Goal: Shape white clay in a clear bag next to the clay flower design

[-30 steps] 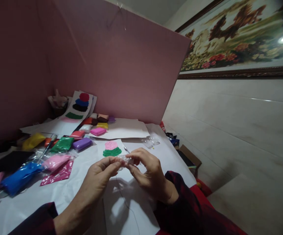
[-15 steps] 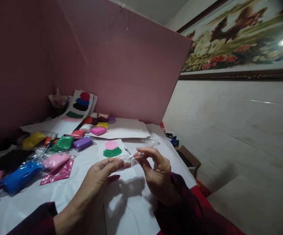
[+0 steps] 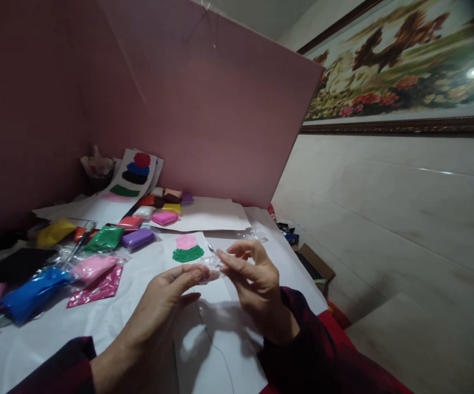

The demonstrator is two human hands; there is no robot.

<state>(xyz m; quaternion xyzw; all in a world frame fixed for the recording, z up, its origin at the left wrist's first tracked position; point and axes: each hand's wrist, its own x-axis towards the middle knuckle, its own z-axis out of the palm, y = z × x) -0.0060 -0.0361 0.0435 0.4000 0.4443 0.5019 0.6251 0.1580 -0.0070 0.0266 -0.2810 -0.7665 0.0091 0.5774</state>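
Observation:
My left hand (image 3: 175, 290) pinches a small clear plastic bag (image 3: 209, 262) between thumb and fingers, above the white paper. Closed at the bag's right end are the fingertips of my right hand (image 3: 253, 279), touching the plastic; any contents are too small to make out. Just beyond the hands lies a white sheet with a pink shape (image 3: 186, 242) above a green shape (image 3: 188, 253), both with a textured surface. A thin, pointed metal tool (image 3: 212, 249) rests by that sheet, its near end partly hidden by my right hand.
To the left lie several clay-like packets, including blue (image 3: 35, 295), green (image 3: 104, 239) and purple (image 3: 138, 238) ones. A sheet with coloured shapes (image 3: 136, 175) leans at the back. Crumpled clear plastic (image 3: 255, 235) lies near the right edge, beside an open cardboard box (image 3: 316, 262) lower down.
My right hand has shifted slightly left, and its fingers have come closer to my left hand at the bag. My left hand stays almost where it was.

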